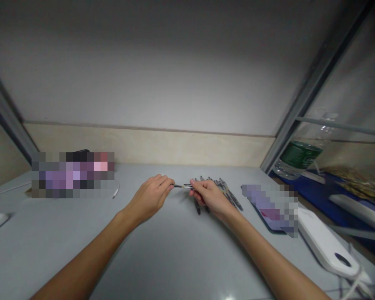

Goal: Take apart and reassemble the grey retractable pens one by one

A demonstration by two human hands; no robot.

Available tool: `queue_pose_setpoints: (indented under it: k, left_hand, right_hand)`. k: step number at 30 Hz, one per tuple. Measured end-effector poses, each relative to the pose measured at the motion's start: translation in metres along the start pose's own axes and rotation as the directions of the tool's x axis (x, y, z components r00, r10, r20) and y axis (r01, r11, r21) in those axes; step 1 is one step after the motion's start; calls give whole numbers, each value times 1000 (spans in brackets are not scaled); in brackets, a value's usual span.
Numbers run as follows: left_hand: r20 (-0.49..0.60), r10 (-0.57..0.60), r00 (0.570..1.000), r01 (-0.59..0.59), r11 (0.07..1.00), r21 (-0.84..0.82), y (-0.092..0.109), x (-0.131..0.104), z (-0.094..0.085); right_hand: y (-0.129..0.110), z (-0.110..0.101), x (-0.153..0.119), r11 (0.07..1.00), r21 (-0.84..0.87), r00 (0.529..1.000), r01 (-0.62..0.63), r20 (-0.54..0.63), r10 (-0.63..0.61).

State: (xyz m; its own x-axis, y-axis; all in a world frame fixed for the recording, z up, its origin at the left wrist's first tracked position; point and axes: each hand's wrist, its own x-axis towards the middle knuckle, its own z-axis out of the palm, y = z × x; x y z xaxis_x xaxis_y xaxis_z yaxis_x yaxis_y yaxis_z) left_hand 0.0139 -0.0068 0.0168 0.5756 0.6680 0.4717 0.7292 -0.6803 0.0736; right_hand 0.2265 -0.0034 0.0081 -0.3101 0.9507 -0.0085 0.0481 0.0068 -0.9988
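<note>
Between my two hands a thin dark pen (183, 186) with a silvery part is stretched out sideways just above the grey table. My left hand (153, 195) pinches its left end, fingers closed together. The other end is in the closed thumb and fingers of my right hand (211, 196). Below and behind the right hand lie several dark pens (235, 197) side by side, partly covered by that hand. Whether the held pen is one piece or two parts is too small to tell.
A white wall closes off the back of the grey table (162, 254). At the right are a blurred-out flat device (264, 212), a white oblong device (325, 241) with a cable, and a green-labelled bottle (300, 154) by a metal rail. A pixelated pile (71, 175) and a white cable end (115, 193) lie left.
</note>
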Motion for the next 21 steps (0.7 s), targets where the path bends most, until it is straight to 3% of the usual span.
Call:
queue_pose_setpoints:
  k: [10, 21]
  left_hand:
    - [-94, 14, 995, -14, 1000, -8, -11, 0, -2]
    - [-82, 47, 995, -25, 968, 248, -7, -1, -1]
  right_hand:
    - [-7, -6, -1, 970, 239, 999, -40, 8, 40]
    - [-8, -7, -3, 925, 343, 982, -167, 145, 123]
